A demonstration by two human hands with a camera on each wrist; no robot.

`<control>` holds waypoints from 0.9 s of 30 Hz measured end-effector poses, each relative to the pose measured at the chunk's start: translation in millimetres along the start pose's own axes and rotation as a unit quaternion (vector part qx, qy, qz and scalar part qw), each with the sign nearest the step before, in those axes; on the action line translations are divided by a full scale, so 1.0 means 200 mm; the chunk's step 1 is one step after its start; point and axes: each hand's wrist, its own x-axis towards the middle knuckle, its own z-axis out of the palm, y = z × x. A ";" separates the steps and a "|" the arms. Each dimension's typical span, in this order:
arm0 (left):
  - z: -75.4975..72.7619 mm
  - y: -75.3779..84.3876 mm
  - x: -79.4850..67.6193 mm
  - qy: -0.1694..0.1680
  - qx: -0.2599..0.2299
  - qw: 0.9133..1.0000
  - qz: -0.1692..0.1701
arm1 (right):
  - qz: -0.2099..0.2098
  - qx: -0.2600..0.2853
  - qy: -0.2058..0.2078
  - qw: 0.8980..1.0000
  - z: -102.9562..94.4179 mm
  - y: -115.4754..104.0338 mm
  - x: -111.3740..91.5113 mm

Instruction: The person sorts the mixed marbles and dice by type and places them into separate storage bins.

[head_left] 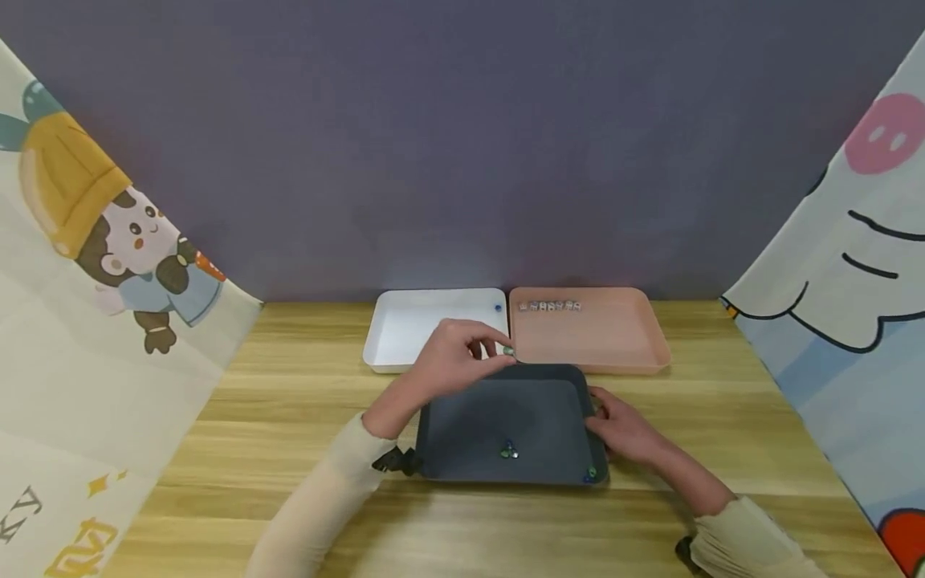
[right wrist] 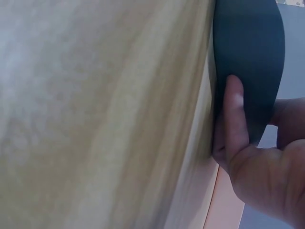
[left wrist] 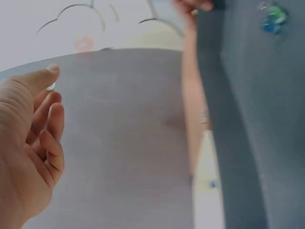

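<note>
My left hand pinches a small greenish glass marble between thumb and fingertips, above the far rim of the dark grey tray. In the left wrist view only a sliver of that marble shows at the fingertips. Gripping the grey tray's right side is my right hand; its thumb lies over the rim and its fingers press the outer wall. Several green, blue and clear marbles lie clustered near the tray's front middle. A few more marbles sit in its front right corner.
Behind the grey tray stand a white tray, holding a blue marble, and a pink tray. Several small whitish pieces line the pink tray's back left. A grey-purple panel rises behind the wooden table.
</note>
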 end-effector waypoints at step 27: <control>-0.12 -0.25 0.04 0.050 -0.066 0.995 -0.056 | 0.017 -0.013 -0.005 1.000 -0.01 -0.02 0.00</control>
